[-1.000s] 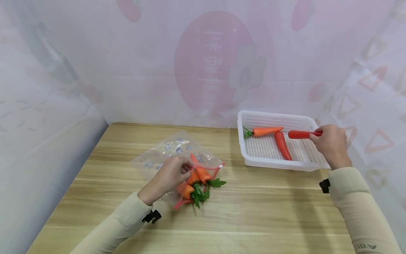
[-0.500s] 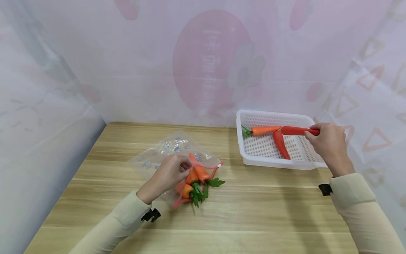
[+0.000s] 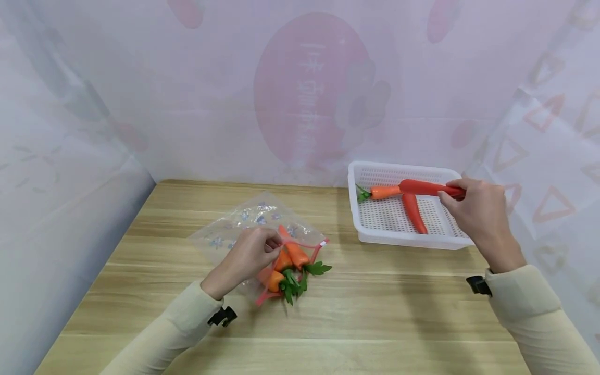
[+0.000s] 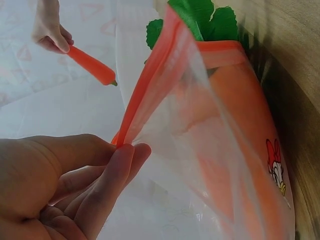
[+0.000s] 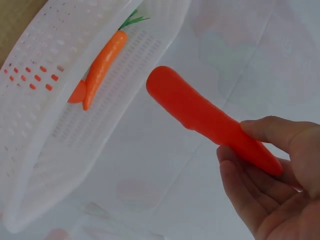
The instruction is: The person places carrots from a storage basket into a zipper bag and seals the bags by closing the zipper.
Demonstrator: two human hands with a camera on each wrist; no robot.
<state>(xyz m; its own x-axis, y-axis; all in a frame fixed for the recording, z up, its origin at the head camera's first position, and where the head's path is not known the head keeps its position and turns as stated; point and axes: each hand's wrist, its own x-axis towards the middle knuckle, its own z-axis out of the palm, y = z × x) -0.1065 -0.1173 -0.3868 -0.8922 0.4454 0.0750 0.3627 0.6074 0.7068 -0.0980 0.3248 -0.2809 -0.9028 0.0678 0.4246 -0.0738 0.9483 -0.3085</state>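
Observation:
My left hand [image 3: 246,258] pinches the red zip edge of a clear zip bag [image 4: 150,95] between thumb and fingers. Inside the bag lie several orange carrots [image 3: 296,255], their green leaves [image 3: 319,268] poking out of the mouth. On the right, my right hand [image 3: 483,216] grips a red chili pepper [image 5: 195,107] by its narrow end, above the white basket [image 3: 410,239]. The thick end, with a small green stem in the left wrist view, points left. Within the basket, another red chili pepper [image 3: 414,213] lies beside a carrot [image 3: 384,192], partly covered by the held pepper in the head view.
The bag lies on a wooden table [image 3: 365,317], left of the basket. Behind the table hangs a pale printed cloth [image 3: 211,104], with more cloth at both sides. The basket stands at the far right, near the back cloth.
My right hand has moved left with the red chili pepper, bringing it from the basket's right part over its middle. My left hand keeps its pinch on the bag and has hardly moved.

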